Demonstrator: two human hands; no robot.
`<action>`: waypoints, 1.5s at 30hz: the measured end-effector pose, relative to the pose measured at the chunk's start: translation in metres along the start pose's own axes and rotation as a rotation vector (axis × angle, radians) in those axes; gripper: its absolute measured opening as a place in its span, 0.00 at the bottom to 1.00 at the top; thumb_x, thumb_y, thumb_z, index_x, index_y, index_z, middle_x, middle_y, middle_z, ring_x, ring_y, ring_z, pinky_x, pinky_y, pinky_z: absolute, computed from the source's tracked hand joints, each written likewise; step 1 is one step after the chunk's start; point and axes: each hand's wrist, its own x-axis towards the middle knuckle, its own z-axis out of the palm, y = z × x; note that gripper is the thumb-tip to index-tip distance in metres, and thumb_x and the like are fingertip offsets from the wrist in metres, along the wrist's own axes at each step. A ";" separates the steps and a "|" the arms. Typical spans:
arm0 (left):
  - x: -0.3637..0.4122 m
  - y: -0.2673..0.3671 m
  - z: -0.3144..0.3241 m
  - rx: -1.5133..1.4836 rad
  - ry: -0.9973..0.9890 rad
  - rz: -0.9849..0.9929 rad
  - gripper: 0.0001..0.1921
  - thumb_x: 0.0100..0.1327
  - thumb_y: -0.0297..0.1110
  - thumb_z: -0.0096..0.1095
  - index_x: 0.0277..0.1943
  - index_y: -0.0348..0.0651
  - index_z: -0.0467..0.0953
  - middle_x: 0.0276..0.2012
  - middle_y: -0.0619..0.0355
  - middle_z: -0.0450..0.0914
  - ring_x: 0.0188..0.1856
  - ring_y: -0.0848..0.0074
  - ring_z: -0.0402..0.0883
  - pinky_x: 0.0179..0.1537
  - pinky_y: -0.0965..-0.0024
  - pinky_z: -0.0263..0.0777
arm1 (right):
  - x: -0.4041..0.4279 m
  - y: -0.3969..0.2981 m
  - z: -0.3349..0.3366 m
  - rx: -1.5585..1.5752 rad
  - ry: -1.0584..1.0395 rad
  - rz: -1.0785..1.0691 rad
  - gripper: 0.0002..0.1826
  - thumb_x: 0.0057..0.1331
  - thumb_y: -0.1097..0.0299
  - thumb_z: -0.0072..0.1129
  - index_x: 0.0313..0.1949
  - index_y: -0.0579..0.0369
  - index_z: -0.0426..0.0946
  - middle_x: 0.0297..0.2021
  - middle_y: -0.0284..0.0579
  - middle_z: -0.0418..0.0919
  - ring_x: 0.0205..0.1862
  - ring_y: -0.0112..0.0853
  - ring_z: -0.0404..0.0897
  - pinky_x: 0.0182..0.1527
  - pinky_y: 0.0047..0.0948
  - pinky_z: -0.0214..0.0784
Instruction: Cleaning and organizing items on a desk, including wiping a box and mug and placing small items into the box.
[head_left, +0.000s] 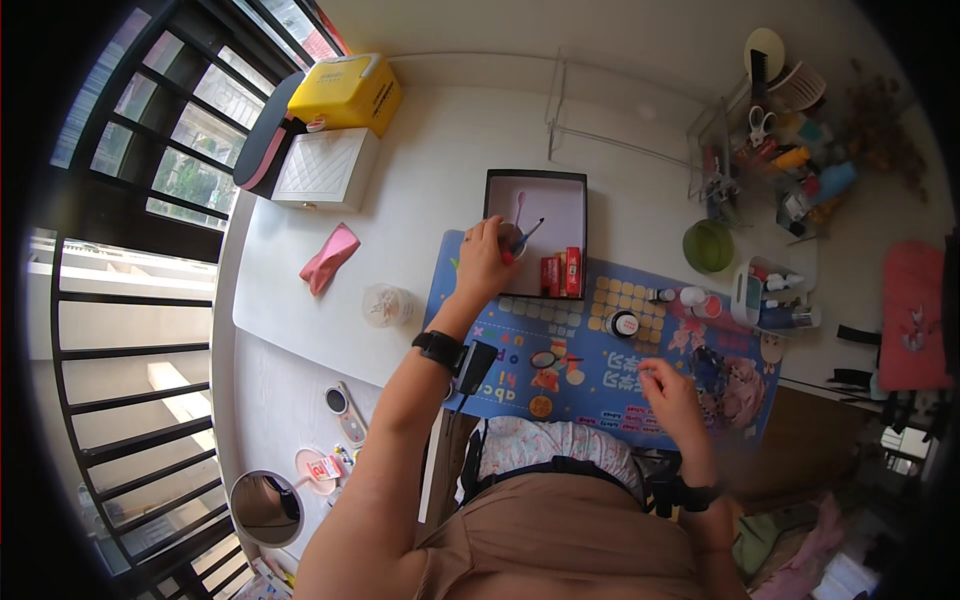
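Note:
My left hand (486, 259) reaches over the left side of a shallow black-rimmed box (537, 178) and grips a small round cup (513, 234) that has a dark-tipped pen (532, 227) in it. A pink spoon-like stick (520, 205) shows just beyond the cup. Small red boxes (572, 271) stand in the box's near right corner. My right hand (665, 390) hovers over the blue printed mat (585, 382), fingers slightly curled, with nothing seen in it. A black-and-white jar (623, 324) stands on the mat beyond it.
Small bottles (691, 297), a white basket of bottles (748, 296) and a green round container (708, 246) are at right. Hair scrunchies (739, 394) lie beside my right hand. A clear cup (388, 305), pink cloth (330, 257), white box (327, 167) and yellow case (346, 90) are at left.

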 end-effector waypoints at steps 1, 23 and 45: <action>-0.002 0.004 -0.001 -0.029 -0.066 0.005 0.38 0.42 0.28 0.70 0.58 0.38 0.61 0.53 0.45 0.70 0.55 0.52 0.68 0.57 0.57 0.61 | 0.000 0.001 0.001 0.009 0.013 -0.027 0.08 0.63 0.72 0.53 0.41 0.59 0.74 0.20 0.46 0.73 0.21 0.32 0.73 0.26 0.29 0.63; -0.110 -0.097 -0.110 0.125 0.035 -0.504 0.49 0.41 0.36 0.72 0.66 0.37 0.51 0.57 0.37 0.62 0.59 0.46 0.62 0.59 0.55 0.60 | 0.007 0.012 -0.007 -0.022 -0.030 0.031 0.08 0.64 0.72 0.51 0.41 0.60 0.74 0.21 0.44 0.75 0.22 0.30 0.74 0.26 0.28 0.64; 0.121 0.020 0.020 0.049 -0.539 0.493 0.46 0.49 0.34 0.70 0.68 0.44 0.48 0.64 0.46 0.55 0.63 0.51 0.61 0.55 0.60 0.69 | -0.058 0.055 -0.001 0.041 0.203 0.272 0.08 0.63 0.72 0.52 0.41 0.59 0.74 0.21 0.46 0.75 0.22 0.32 0.75 0.26 0.29 0.65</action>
